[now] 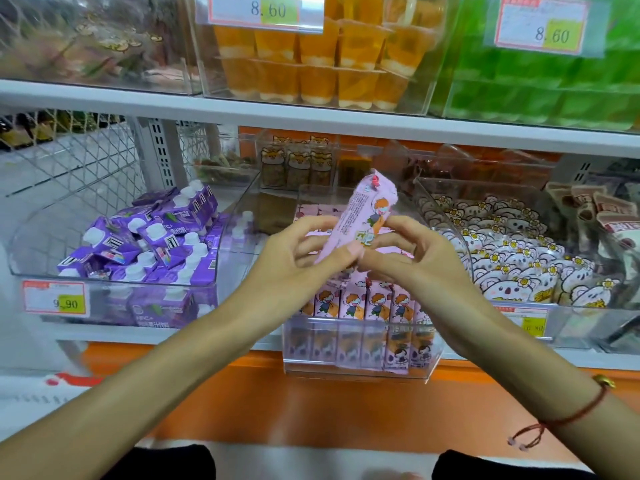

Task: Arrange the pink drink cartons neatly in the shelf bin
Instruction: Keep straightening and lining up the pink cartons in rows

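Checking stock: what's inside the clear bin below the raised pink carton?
The clear bin holds a front row of upright pink cartons and more lying behind. Both hands, left hand and right hand, cover the middle.

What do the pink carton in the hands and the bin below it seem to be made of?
The pink carton, held by the left hand and the right hand, looks like printed coated paperboard: flat faces, folded top seam, dull sheen. The bin looks like clear hard plastic, probably acrylic: the cartons show through its glossy wall.
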Demonstrator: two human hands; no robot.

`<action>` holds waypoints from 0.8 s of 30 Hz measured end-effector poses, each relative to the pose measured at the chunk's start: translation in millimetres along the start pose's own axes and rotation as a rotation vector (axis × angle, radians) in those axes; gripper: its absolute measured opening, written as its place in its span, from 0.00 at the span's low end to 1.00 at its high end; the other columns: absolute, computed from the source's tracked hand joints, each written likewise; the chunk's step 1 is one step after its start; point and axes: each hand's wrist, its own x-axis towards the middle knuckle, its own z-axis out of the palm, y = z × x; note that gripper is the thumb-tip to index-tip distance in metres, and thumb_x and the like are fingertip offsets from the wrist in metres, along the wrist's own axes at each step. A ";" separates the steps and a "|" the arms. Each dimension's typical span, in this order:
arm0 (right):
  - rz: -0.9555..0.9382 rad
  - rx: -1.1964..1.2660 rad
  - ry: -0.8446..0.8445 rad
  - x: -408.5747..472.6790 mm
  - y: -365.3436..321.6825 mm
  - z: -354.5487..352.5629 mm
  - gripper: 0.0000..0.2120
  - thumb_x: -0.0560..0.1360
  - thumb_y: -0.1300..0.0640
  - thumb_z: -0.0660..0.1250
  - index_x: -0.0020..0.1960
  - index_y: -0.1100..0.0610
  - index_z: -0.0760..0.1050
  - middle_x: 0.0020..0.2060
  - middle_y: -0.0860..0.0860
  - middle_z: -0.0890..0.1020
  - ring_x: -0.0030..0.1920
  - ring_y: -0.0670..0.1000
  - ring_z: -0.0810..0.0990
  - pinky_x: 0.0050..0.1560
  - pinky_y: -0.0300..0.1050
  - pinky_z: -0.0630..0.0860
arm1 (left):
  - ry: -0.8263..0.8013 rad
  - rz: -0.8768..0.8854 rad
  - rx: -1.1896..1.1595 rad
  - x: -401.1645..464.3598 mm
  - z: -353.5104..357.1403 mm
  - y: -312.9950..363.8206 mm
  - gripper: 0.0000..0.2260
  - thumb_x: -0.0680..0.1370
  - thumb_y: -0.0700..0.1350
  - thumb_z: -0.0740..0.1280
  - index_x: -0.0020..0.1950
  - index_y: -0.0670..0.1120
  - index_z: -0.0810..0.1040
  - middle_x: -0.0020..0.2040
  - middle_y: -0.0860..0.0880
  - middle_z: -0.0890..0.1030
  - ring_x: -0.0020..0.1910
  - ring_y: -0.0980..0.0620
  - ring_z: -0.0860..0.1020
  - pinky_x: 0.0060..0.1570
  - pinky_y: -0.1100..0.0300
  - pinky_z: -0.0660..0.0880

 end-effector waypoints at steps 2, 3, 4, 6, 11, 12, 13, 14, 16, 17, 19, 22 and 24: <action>-0.012 0.010 0.003 0.4 0.8 -1.7 0.27 0.68 0.57 0.74 0.64 0.57 0.72 0.47 0.52 0.83 0.45 0.49 0.84 0.50 0.45 0.79 | 0.000 0.075 0.070 -0.1 -0.7 -1.1 0.14 0.72 0.52 0.68 0.57 0.58 0.76 0.51 0.62 0.82 0.49 0.66 0.80 0.42 0.74 0.74; -0.021 0.001 -0.004 0.3 0.6 -2.3 0.25 0.69 0.57 0.74 0.65 0.57 0.72 0.49 0.51 0.83 0.47 0.49 0.84 0.53 0.48 0.80 | 0.005 0.118 0.107 0.0 -1.5 -1.2 0.13 0.74 0.50 0.68 0.58 0.58 0.76 0.52 0.62 0.81 0.51 0.66 0.79 0.45 0.73 0.74; -0.039 -0.010 -0.005 0.0 0.3 -2.9 0.24 0.70 0.57 0.73 0.65 0.56 0.73 0.53 0.50 0.83 0.48 0.49 0.84 0.55 0.50 0.80 | 0.005 0.162 0.142 -0.2 -2.0 -1.5 0.12 0.76 0.48 0.67 0.58 0.58 0.76 0.53 0.62 0.81 0.52 0.65 0.79 0.49 0.72 0.74; -0.113 -0.013 0.019 -0.2 0.1 -3.8 0.26 0.71 0.57 0.72 0.67 0.48 0.70 0.59 0.43 0.79 0.49 0.42 0.83 0.54 0.46 0.80 | 0.000 0.212 0.190 -1.1 -1.8 -2.0 0.12 0.77 0.49 0.64 0.61 0.57 0.75 0.56 0.61 0.80 0.55 0.64 0.77 0.53 0.70 0.73; -0.215 -0.030 0.001 -3.5 -1.9 -2.5 0.30 0.68 0.49 0.71 0.68 0.42 0.66 0.57 0.36 0.77 0.53 0.38 0.80 0.49 0.37 0.80 | 0.017 0.174 0.317 -3.6 1.0 -4.3 0.19 0.77 0.59 0.58 0.66 0.57 0.74 0.60 0.61 0.78 0.56 0.62 0.76 0.57 0.57 0.75; -0.207 -0.009 -0.006 -3.5 -1.3 -2.4 0.28 0.68 0.51 0.71 0.67 0.45 0.68 0.54 0.40 0.81 0.52 0.42 0.82 0.49 0.39 0.80 | 0.020 0.169 0.324 -3.9 0.7 -3.7 0.20 0.76 0.60 0.57 0.65 0.58 0.74 0.58 0.61 0.78 0.54 0.63 0.77 0.55 0.56 0.76; -0.197 0.016 0.002 -2.7 -0.2 -2.8 0.27 0.69 0.53 0.71 0.66 0.48 0.69 0.52 0.42 0.82 0.52 0.45 0.82 0.49 0.38 0.79 | 0.033 0.168 0.321 -3.8 -0.4 -3.5 0.19 0.75 0.62 0.57 0.64 0.60 0.75 0.57 0.62 0.79 0.52 0.64 0.77 0.52 0.56 0.77; -0.179 0.047 0.027 -0.4 1.0 -3.9 0.25 0.71 0.55 0.71 0.66 0.50 0.69 0.51 0.44 0.82 0.51 0.46 0.83 0.49 0.37 0.79 | 0.063 0.165 0.317 -3.4 -2.8 -3.9 0.18 0.75 0.62 0.58 0.61 0.61 0.76 0.55 0.63 0.79 0.50 0.64 0.78 0.49 0.58 0.78; -0.105 0.135 0.143 9.7 4.0 -7.0 0.24 0.73 0.58 0.70 0.67 0.53 0.68 0.49 0.48 0.83 0.51 0.48 0.84 0.48 0.36 0.80 | 0.158 0.158 0.306 -0.3 -10.7 -7.3 0.10 0.77 0.56 0.63 0.58 0.60 0.77 0.54 0.62 0.78 0.48 0.65 0.77 0.45 0.67 0.77; -0.057 0.196 0.219 18.6 6.2 -8.5 0.23 0.74 0.61 0.70 0.67 0.55 0.67 0.49 0.51 0.83 0.50 0.50 0.84 0.46 0.35 0.80 | 0.208 0.161 0.306 1.5 -15.5 -9.4 0.08 0.79 0.50 0.65 0.57 0.58 0.77 0.54 0.60 0.78 0.49 0.65 0.77 0.44 0.70 0.76; 0.031 0.279 0.357 42.2 9.4 -8.4 0.23 0.74 0.64 0.70 0.66 0.59 0.66 0.50 0.56 0.82 0.48 0.52 0.83 0.42 0.34 0.80 | 0.283 0.171 0.327 3.7 -24.6 -13.9 0.11 0.79 0.41 0.65 0.57 0.56 0.76 0.54 0.58 0.78 0.50 0.65 0.76 0.48 0.70 0.73; 0.047 0.166 0.464 79.4 13.9 0.4 0.20 0.74 0.65 0.70 0.61 0.60 0.66 0.50 0.57 0.80 0.48 0.53 0.81 0.50 0.43 0.81 | 0.306 0.126 0.339 3.2 -33.7 -20.3 0.15 0.77 0.39 0.66 0.59 0.57 0.73 0.53 0.59 0.76 0.54 0.60 0.76 0.56 0.60 0.73; -0.012 -0.041 0.471 98.0 16.7 6.3 0.18 0.73 0.62 0.71 0.57 0.55 0.65 0.45 0.49 0.77 0.50 0.53 0.78 0.56 0.50 0.77 | 0.258 0.037 0.363 2.5 -35.2 -26.7 0.16 0.78 0.43 0.66 0.64 0.56 0.70 0.57 0.59 0.75 0.57 0.59 0.75 0.59 0.58 0.73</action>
